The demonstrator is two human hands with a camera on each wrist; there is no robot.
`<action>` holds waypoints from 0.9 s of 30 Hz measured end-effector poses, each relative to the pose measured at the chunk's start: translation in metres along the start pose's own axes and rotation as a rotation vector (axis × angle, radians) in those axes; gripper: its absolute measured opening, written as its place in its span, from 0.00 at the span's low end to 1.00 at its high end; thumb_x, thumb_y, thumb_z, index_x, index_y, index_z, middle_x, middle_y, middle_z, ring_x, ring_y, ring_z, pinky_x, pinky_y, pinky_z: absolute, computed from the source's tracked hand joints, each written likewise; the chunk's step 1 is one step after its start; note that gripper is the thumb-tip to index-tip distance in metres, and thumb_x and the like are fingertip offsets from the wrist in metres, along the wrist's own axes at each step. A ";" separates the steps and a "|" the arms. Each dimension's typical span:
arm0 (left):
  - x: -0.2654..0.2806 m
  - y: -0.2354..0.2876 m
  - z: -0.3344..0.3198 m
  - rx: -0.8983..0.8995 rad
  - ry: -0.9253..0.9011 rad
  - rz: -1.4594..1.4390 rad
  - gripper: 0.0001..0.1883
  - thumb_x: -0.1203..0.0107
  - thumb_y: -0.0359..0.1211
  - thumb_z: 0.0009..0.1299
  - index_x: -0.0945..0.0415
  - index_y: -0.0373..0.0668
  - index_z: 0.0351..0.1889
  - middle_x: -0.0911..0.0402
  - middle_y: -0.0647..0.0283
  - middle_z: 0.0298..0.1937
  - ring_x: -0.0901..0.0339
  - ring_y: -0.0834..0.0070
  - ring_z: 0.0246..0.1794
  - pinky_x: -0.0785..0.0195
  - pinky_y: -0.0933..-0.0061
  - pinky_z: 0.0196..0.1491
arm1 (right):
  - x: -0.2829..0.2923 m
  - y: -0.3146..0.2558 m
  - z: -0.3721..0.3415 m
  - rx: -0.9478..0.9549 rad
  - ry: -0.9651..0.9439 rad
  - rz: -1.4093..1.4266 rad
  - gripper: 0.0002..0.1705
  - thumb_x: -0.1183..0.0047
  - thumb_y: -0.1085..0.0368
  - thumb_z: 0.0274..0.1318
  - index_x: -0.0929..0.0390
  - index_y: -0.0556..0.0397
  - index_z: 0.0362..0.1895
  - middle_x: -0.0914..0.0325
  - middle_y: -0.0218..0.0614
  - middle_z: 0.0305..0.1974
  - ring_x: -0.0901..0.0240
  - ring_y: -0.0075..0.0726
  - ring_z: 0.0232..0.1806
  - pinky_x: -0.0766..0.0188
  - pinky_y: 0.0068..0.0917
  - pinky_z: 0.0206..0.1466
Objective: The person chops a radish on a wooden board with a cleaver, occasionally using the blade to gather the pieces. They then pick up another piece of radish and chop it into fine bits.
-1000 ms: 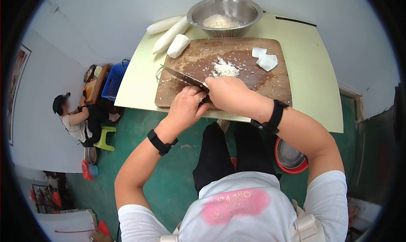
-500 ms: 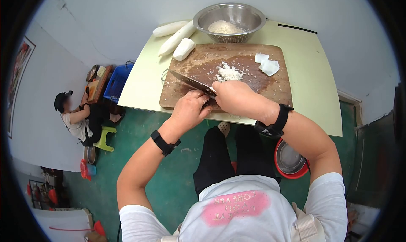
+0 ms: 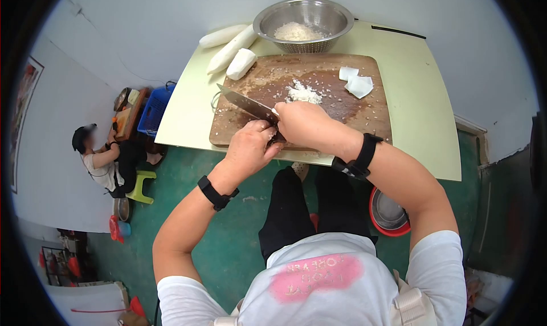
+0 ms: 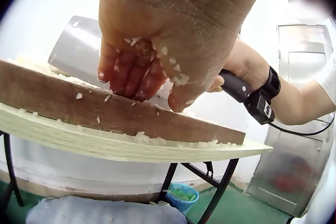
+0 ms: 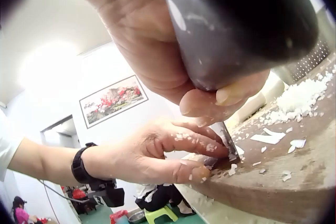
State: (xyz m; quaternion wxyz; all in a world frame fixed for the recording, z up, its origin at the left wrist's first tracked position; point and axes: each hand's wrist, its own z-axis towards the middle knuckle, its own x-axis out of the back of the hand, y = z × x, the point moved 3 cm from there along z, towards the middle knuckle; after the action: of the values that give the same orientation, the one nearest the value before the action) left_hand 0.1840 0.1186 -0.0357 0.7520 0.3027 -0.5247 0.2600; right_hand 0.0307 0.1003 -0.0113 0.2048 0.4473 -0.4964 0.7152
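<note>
My right hand [image 3: 302, 123] grips the dark handle [image 5: 236, 29] of a kitchen knife. The broad blade [image 3: 246, 102] slants over the near-left part of a wooden cutting board [image 3: 364, 121]. My left hand [image 3: 249, 146] is close beside the blade, fingertips down at the board's front edge and thumb apart from them. White crumbs cling to its fingers [image 4: 136, 79]; I cannot tell whether it holds a piece. A heap of finely chopped white bits [image 3: 303, 92] lies mid-board. Two thin white slices [image 3: 359, 86] rest at the board's far right.
A steel colander [image 3: 262, 27] with chopped white food stands behind the board. Two long white radishes [image 3: 231, 52] and a cut radish piece [image 3: 241, 64] lie at back left. Another person [image 3: 102, 155] sits at left near a blue basket [image 3: 155, 110]. A red basin [image 3: 393, 230] sits on the floor.
The head view shifts slightly and returns. The knife blade changes tilt a little, now showing a broader face. Both hands stay at nearly the same spot on the board.
</note>
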 end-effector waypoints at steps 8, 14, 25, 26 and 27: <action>0.001 0.006 0.001 -0.074 0.021 0.096 0.19 0.37 0.38 0.60 0.21 0.37 0.46 0.21 0.53 0.50 0.26 0.56 0.53 0.33 0.58 0.57 | 0.045 0.020 -0.020 -0.123 0.086 0.271 0.10 0.55 0.66 0.56 0.26 0.60 0.37 0.22 0.50 0.25 0.22 0.50 0.25 0.26 0.45 0.33; -0.007 0.016 0.028 -0.089 0.022 0.113 0.17 0.37 0.38 0.59 0.19 0.39 0.44 0.21 0.57 0.49 0.27 0.59 0.55 0.38 0.58 0.60 | 0.050 0.045 -0.040 -0.181 0.121 0.386 0.09 0.56 0.68 0.55 0.28 0.61 0.37 0.24 0.46 0.22 0.24 0.43 0.19 0.27 0.38 0.27; 0.001 0.007 0.068 -0.329 -0.245 0.213 0.20 0.38 0.28 0.55 0.23 0.44 0.47 0.22 0.62 0.48 0.29 0.63 0.54 0.36 0.61 0.56 | 0.062 0.071 -0.055 -0.209 0.155 0.873 0.09 0.58 0.70 0.54 0.30 0.61 0.37 0.27 0.35 0.21 0.32 0.27 0.14 0.31 0.25 0.19; -0.003 0.006 0.071 -0.358 -0.299 0.225 0.18 0.38 0.27 0.55 0.23 0.44 0.45 0.22 0.62 0.46 0.28 0.63 0.53 0.35 0.61 0.55 | 0.063 0.071 -0.057 -0.211 0.157 0.875 0.09 0.58 0.70 0.54 0.30 0.61 0.37 0.27 0.35 0.21 0.32 0.27 0.14 0.31 0.25 0.19; -0.005 0.005 0.075 -0.360 -0.301 0.225 0.18 0.38 0.27 0.55 0.23 0.44 0.45 0.22 0.62 0.46 0.28 0.63 0.53 0.35 0.61 0.55 | 0.064 0.071 -0.059 -0.199 0.159 0.902 0.09 0.58 0.70 0.54 0.30 0.61 0.37 0.27 0.35 0.21 0.32 0.26 0.14 0.32 0.24 0.19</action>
State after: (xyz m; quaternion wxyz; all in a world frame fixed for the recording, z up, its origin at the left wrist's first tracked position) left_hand 0.1317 0.0670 -0.0196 0.6734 0.1389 -0.6990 0.1965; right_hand -0.0801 0.1136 -0.0010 -0.0472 0.1085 -0.6903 0.7138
